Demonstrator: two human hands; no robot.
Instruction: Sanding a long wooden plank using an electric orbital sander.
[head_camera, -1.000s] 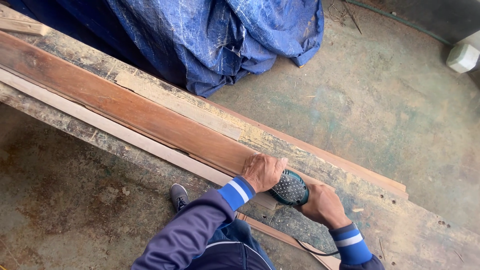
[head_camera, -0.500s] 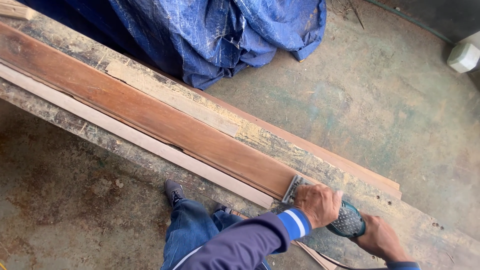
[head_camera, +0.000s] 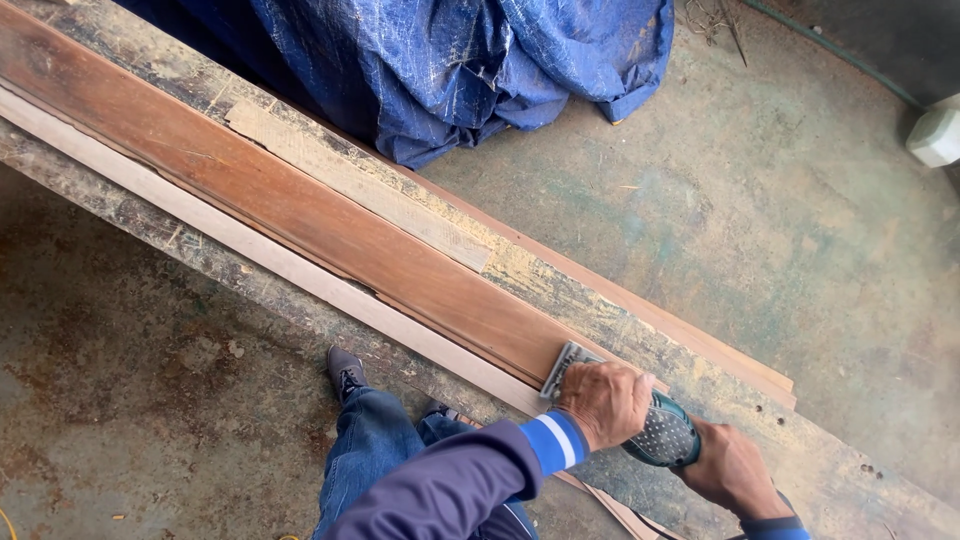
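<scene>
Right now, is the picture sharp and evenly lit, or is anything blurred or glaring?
Head view: soft, even daylight, no hard shadows or glare; the reddish plank and blue tarp are crisp. The left hand, right hand and green sander look slightly soft, and straight board edges bow a little toward the frame's corners.

— That long board (head_camera: 300, 215), what is it?
— Reddish-brown wood, smooth and matt, with a paler raw wood strip (head_camera: 250, 250) along its near edge.
— And the counter (head_camera: 130, 215) beneath?
— Rough, scuffed wood, flecked with old paint and dust.
— The sander (head_camera: 655, 432)?
— Teal plastic, its grip dimpled and rubbery-looking, with a dull grey base plate.
— The heap behind?
— A blue woven-plastic tarp (head_camera: 470, 60), crinkled, with a slight sheen. The floor (head_camera: 760, 190) is stained, matt concrete.
</scene>
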